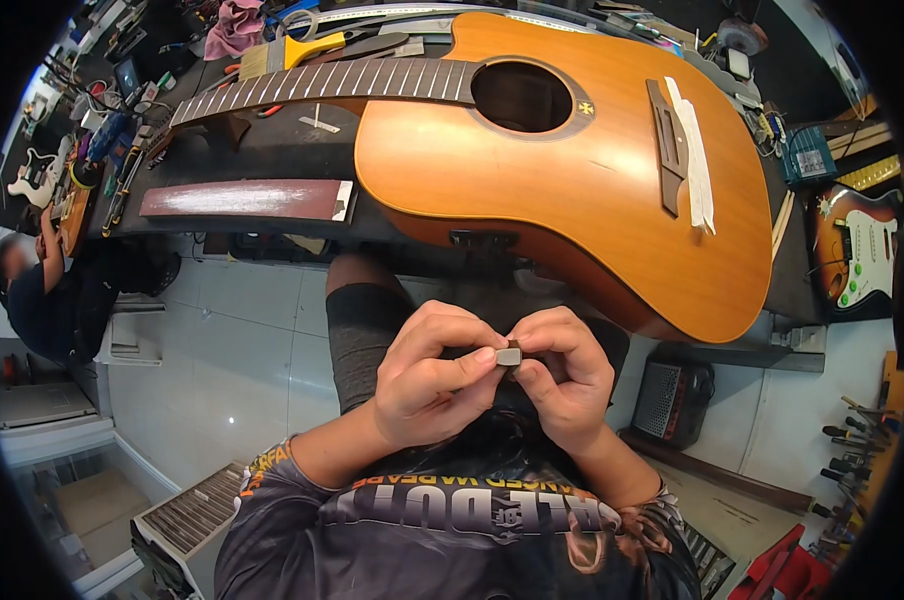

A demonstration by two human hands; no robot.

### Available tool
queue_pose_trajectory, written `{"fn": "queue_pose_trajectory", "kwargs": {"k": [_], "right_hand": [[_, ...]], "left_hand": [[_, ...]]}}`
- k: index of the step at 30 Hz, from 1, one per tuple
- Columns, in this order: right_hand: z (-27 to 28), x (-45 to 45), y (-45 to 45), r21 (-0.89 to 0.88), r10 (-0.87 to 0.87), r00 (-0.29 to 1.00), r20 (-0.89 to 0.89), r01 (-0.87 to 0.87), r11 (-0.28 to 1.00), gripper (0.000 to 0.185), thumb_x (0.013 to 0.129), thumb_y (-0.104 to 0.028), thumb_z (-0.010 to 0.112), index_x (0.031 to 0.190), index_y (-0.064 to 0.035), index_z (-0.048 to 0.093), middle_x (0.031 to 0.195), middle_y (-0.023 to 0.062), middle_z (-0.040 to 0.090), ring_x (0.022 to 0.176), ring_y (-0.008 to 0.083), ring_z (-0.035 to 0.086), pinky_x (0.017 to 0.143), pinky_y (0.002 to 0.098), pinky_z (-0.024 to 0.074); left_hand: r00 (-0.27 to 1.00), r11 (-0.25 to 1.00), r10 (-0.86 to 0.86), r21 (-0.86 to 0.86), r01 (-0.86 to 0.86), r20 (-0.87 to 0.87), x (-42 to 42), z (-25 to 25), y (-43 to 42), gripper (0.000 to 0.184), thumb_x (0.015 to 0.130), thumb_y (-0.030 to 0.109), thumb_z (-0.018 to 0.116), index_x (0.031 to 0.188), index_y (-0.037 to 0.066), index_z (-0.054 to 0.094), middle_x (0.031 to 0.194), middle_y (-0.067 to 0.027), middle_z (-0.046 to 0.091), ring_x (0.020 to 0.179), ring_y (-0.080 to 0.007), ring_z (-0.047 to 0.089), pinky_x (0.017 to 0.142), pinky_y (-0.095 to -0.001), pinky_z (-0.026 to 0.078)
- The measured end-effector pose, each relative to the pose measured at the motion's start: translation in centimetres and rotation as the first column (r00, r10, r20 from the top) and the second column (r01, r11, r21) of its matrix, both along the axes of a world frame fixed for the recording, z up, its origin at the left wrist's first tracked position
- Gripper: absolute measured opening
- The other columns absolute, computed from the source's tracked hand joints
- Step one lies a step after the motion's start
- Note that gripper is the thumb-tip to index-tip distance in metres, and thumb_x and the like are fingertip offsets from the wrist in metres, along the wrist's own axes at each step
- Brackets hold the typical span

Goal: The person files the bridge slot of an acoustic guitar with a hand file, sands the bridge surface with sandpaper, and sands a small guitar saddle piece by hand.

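Note:
Close to my chest, my left hand [437, 375] and my right hand [564, 378] meet with bent fingers. Both pinch a small block [509, 357] with a light grey end and a dark brown part behind it. Fingers cover most of it, so its exact kind cannot be made out. Beyond my hands, an acoustic guitar [552, 185] lies face up on the bench, its fretted neck pointing left and no strings visible on it. White tape [694, 160] runs beside the guitar's bridge [664, 150].
A dark red sanding board [242, 199] with a whitened surface lies at the bench's front edge. Behind the neck rests a yellow-handled brush [297, 54]. Another person [57, 290] works at far left. A sunburst electric guitar [857, 250] is at far right, above tools [852, 450].

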State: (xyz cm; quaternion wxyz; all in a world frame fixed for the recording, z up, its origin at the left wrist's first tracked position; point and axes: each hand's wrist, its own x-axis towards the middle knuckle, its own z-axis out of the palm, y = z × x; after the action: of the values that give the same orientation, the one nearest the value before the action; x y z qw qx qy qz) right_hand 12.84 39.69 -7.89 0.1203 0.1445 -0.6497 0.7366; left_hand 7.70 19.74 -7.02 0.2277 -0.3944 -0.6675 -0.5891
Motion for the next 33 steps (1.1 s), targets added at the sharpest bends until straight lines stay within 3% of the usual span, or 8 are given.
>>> {"fn": "queue_pose_trajectory", "kwargs": {"k": [15,22,28,33], "right_hand": [[0.0,0.3,-1.5,0.124,-0.142,0.97,-0.198,0.168,0.978,0.023,0.104,-0.013,0.083,0.118,-0.0001,0.07,0.11,0.0154,0.075,0.097,0.025,0.072,0.084,0.0353,0.06],[2.0,1.0,-2.3,0.103,-0.177,0.948,-0.264,0.21,0.972,0.015,0.101,-0.002,0.07,0.116,0.0011,0.069,0.108,0.0148,0.072,0.094,0.0237,0.069,0.084,0.0348,0.0579],[3.5,2.6,-2.4,-0.016,-0.146,0.976,-0.162,0.146,0.989,0.017,0.108,0.006,0.057,0.118,0.0022,0.07,0.114,0.0134,0.071,0.1,0.0197,0.068,0.089,0.0332,0.0563],[4.2,4.5,-2.5,-0.058,-0.144,0.974,-0.174,0.135,0.989,0.014,0.113,0.002,0.063,0.126,0.0018,0.07,0.126,0.0126,0.068,0.109,0.0173,0.068,0.097,0.0321,0.0573]], "left_hand": [[0.986,0.99,-0.141,0.038,0.138,0.083,0.8,0.4,-0.7,0.037,0.096,-0.008,0.091,0.127,0.009,0.079,0.117,-0.0157,0.079,0.1,-0.0272,0.071,0.082,-0.039,0.058],[0.979,0.977,-0.193,0.107,0.186,0.067,1.5,1.5,-0.7,0.036,0.095,-0.009,0.09,0.127,0.005,0.083,0.114,-0.0118,0.078,0.094,-0.0249,0.07,0.079,-0.0355,0.055],[0.993,0.994,-0.096,0.036,0.099,-0.064,4.4,3.5,0.5,0.036,0.094,-0.013,0.088,0.126,0.003,0.083,0.115,-0.0144,0.076,0.095,-0.0257,0.071,0.078,-0.0353,0.057],[0.996,0.998,0.033,0.049,-0.029,-0.08,6.0,4.9,0.7,0.034,0.094,-0.014,0.087,0.124,0.0,0.079,0.115,-0.0173,0.077,0.095,-0.0266,0.074,0.076,-0.0351,0.06]]}}
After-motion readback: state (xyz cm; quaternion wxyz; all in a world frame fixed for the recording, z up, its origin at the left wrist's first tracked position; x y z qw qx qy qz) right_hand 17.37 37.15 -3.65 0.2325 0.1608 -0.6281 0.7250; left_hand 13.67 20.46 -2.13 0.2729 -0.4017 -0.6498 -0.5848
